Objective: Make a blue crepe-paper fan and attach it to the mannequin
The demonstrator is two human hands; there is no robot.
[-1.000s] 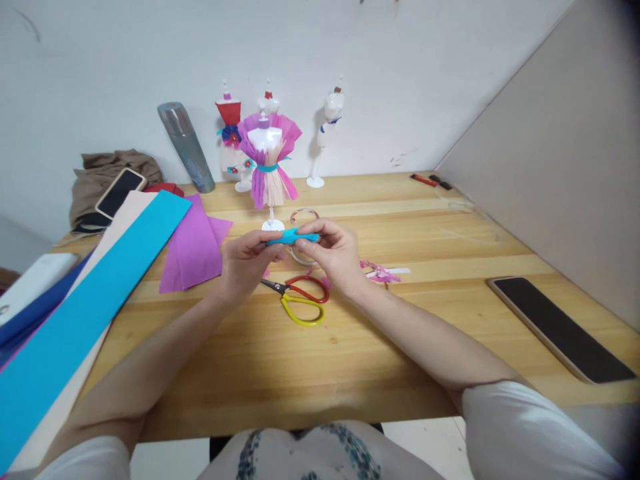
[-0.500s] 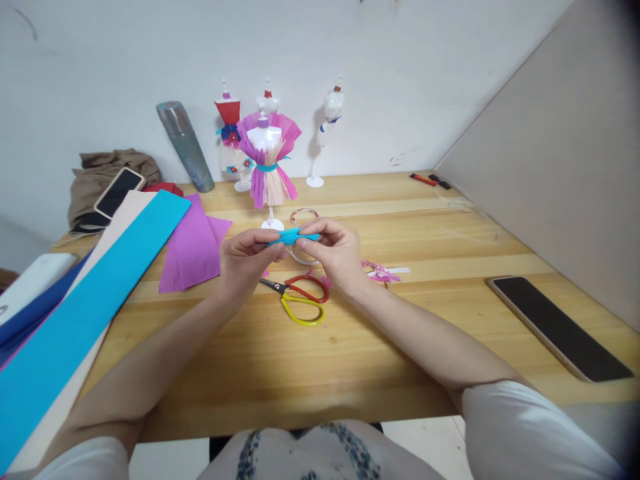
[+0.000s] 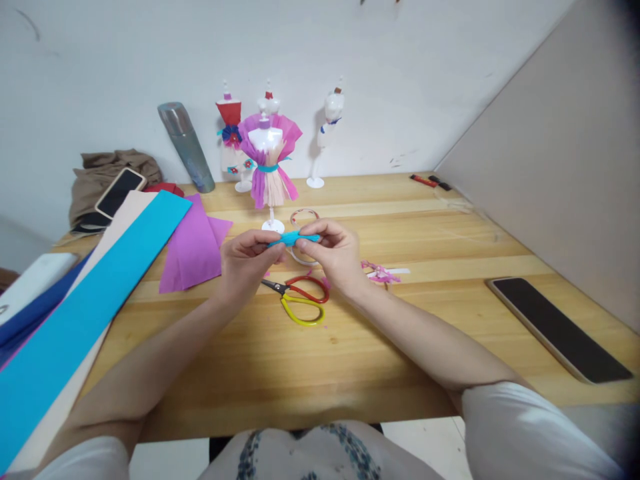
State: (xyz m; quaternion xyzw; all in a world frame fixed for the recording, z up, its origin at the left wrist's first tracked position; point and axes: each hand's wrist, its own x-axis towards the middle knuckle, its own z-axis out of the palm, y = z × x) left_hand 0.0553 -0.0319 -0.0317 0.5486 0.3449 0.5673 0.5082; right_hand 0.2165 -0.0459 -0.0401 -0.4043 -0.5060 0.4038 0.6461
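Between both hands a small gathered piece of blue crepe paper is stretched sideways above the table. My left hand pinches its left end between thumb and fingers. On the right end, my right hand has the same kind of pinch. Below the hands lie scissors with one red and one yellow handle, blades pointing left. A roll of tape is partly hidden behind the hands. Just beyond stands a miniature dress form in a purple and pale pink paper dress with a blue waistband.
Long blue paper and purple sheets lie at left. A bottle leans against the wall near more small mannequins. Pink scraps lie right of the hands, a phone farther right, another phone at back left.
Both hands keep their pinch on the blue crepe paper, which looks slightly turned between the fingers. Otherwise the scene is almost the same.
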